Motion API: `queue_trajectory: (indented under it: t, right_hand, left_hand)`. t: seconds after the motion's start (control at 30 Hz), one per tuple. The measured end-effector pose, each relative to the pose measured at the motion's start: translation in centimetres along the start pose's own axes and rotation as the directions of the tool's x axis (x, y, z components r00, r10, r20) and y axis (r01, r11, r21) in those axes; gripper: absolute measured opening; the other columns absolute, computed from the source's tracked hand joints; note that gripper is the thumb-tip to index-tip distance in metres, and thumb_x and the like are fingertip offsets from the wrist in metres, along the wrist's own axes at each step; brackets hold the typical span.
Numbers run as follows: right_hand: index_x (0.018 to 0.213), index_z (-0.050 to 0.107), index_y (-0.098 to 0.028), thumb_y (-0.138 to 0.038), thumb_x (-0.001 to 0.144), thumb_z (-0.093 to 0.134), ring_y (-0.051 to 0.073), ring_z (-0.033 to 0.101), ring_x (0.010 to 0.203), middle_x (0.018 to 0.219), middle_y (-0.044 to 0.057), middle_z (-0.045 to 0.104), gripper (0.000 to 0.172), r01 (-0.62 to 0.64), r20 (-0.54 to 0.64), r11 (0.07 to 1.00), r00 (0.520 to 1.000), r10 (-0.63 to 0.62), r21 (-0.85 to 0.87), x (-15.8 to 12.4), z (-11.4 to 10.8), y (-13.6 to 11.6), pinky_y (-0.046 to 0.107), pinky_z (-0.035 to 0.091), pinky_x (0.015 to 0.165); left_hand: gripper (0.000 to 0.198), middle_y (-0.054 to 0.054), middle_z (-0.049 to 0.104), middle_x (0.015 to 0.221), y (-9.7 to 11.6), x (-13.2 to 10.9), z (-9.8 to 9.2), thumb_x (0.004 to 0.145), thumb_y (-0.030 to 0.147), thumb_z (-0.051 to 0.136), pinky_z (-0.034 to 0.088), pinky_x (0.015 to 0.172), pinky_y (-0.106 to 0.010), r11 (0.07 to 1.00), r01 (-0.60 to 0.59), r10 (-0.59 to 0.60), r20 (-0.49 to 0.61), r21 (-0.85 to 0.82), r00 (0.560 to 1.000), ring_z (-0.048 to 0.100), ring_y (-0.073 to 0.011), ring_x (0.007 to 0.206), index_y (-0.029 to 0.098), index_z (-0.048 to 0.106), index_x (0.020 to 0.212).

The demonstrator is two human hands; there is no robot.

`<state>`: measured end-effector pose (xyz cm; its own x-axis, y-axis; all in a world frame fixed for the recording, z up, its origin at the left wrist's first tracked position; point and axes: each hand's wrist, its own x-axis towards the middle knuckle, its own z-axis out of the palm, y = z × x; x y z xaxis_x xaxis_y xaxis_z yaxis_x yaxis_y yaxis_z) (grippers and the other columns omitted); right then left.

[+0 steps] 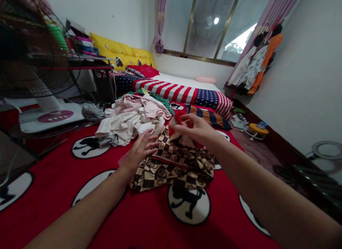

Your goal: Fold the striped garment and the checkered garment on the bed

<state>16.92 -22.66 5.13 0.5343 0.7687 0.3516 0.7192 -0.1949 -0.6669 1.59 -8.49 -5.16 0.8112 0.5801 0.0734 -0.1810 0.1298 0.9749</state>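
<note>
A brown and beige checkered garment (165, 172) with a red stripe lies crumpled on the red bedspread in front of me. My right hand (193, 127) grips a raised part of it, where a red edge shows near the fingers. The fingertips are partly blurred. My left hand (143, 147) is at the garment's left side, fingers spread and holding nothing. Whether it touches the cloth I cannot tell. Just beyond it is a heap of white and pink clothes (128, 120), with a green piece at the back.
The red bedspread (144, 220) has round white patches with black figures. A folded striped garment (211, 117) lies beyond my right hand. At the left stands a fan (50, 102). Behind are a flag-patterned bed (173, 90), a window and hanging clothes (256, 67). A yellow stool (258, 129) stands right.
</note>
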Motion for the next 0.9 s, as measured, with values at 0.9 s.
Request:
queue_trajectory:
  t: [0.9]
  right_hand:
    - [0.093,0.063,-0.024,-0.016,0.087,0.059,0.021,0.058,0.1,0.107,0.007,0.058,0.011,0.243,-0.223,0.925,0.923,-0.313,-0.293,-13.2,1.1,8.2,0.037,0.049,0.083]
  left_hand:
    - [0.034,-0.005,0.07,0.086,1.2,1.3,-1.6,0.085,0.044,0.054,0.047,0.068,-0.028,0.839,-0.227,0.298,-0.069,0.495,0.952,0.062,-0.0197,0.077,0.014,0.067,0.092]
